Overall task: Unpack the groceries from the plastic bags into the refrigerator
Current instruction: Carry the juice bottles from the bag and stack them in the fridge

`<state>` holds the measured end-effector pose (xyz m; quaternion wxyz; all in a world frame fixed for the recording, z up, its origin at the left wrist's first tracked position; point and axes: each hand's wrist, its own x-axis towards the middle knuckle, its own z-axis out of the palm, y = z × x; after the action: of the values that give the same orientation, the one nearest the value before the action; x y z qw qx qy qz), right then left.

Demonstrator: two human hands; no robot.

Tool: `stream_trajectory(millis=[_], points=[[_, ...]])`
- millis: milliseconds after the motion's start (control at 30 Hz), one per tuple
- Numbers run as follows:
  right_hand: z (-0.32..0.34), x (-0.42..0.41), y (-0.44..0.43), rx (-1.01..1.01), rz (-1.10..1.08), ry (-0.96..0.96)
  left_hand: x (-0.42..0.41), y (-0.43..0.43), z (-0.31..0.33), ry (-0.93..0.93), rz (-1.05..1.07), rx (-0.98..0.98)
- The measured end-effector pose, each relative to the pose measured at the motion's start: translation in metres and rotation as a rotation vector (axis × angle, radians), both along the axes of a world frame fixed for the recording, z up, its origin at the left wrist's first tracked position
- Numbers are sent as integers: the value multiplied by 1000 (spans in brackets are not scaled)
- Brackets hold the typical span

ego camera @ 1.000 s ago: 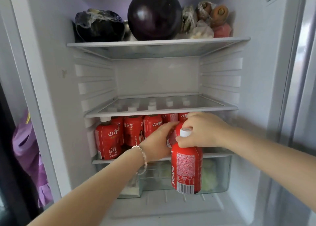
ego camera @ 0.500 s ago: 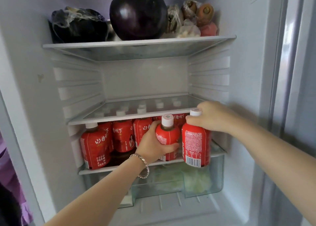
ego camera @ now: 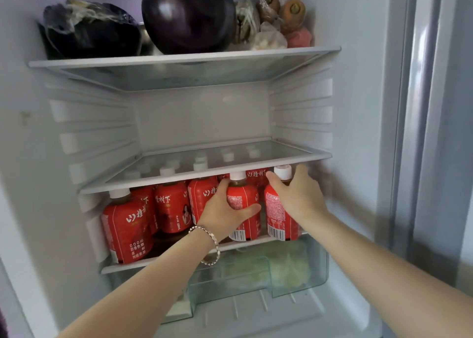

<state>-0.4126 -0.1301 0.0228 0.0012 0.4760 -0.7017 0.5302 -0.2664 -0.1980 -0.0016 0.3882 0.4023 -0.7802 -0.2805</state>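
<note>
Head view looks into my open refrigerator. My left hand, a bracelet on its wrist, is wrapped around a red drink bottle with a white cap, thumb across the label. That bottle stands at the front of the lower shelf. My right hand grasps a second red bottle just beside it on the right, fingers curled about its shoulder, base on the same shelf. Matching bottles fill the rows to the left and behind. On the top shelf sits a round eggplant among wrapped vegetables. Under the bottles, the clear crisper drawer holds pale greens.
</note>
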Motion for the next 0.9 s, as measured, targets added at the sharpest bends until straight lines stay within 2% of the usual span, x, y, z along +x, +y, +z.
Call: stream_trajectory(millis=[33,100,133,200,300,400,467,600,733,900], points=[[-4,3,-4,-36,-15,-102,-1,1,-1,-101,79,-61],[-11,10,-14,-149,-6,-268,-4,-2,-7,-426,329,-327],[-15,13,-20,-172,8,-291,-4,-4,-11,-553,450,-475],[-26,19,-31,-57,8,-185,-7,-7,-15,-671,580,-637],[-40,21,-47,169,-46,-13,-10,-17,-12,-650,565,-628],[-43,18,-60,196,-102,11,-16,-27,-7,-777,475,-613],[-38,15,-67,198,-64,-20,-21,-31,-7,-868,443,-642],[-33,14,-68,223,-18,-58,-19,-23,-12,-783,384,-582],[-38,34,-67,339,-100,22,13,-12,-5,-693,334,-605],[-28,46,-72,538,-197,124,84,0,-6,-844,421,-630]])
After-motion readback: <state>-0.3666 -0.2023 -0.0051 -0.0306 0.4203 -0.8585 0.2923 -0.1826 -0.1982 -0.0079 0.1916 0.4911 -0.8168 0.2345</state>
